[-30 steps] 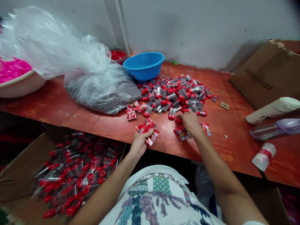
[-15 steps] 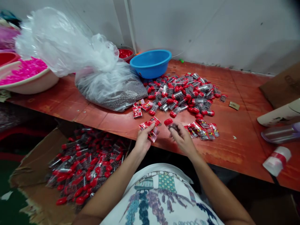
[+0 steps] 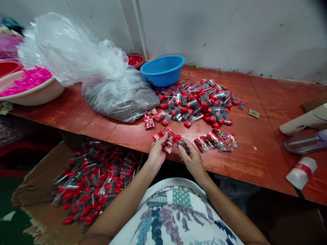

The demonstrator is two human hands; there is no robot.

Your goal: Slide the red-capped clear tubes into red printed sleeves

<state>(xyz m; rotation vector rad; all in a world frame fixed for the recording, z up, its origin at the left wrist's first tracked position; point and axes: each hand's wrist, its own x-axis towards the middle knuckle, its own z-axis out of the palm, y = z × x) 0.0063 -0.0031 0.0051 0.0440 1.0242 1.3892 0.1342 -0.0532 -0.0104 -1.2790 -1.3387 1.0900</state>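
Observation:
My left hand (image 3: 157,149) is closed on red printed packets (image 3: 167,132) with clear parts, above the table's front edge. Close beside it, my right hand (image 3: 190,154) grips a small clear bottle (image 3: 176,139) with a red cap, dark contents showing inside. The cap end points toward the packets; whether it touches them I cannot tell. To the right of my right hand lie several filled red packets (image 3: 217,140). More red packets (image 3: 149,122) rest left of centre. A heap of similar red-capped bottles (image 3: 196,98) lies behind my hands.
A clear plastic bag (image 3: 120,97) of small dark beads and a blue basin (image 3: 162,69) stand at the back. A cardboard box (image 3: 41,180) below left holds more red-capped bottles. Bottles and a white roll (image 3: 301,173) lie at the right; a basin of pink pieces (image 3: 51,92) is far left.
My right hand has moved left with the red-capped bottle, bringing it close to the packets in my left hand. The left hand has hardly moved.

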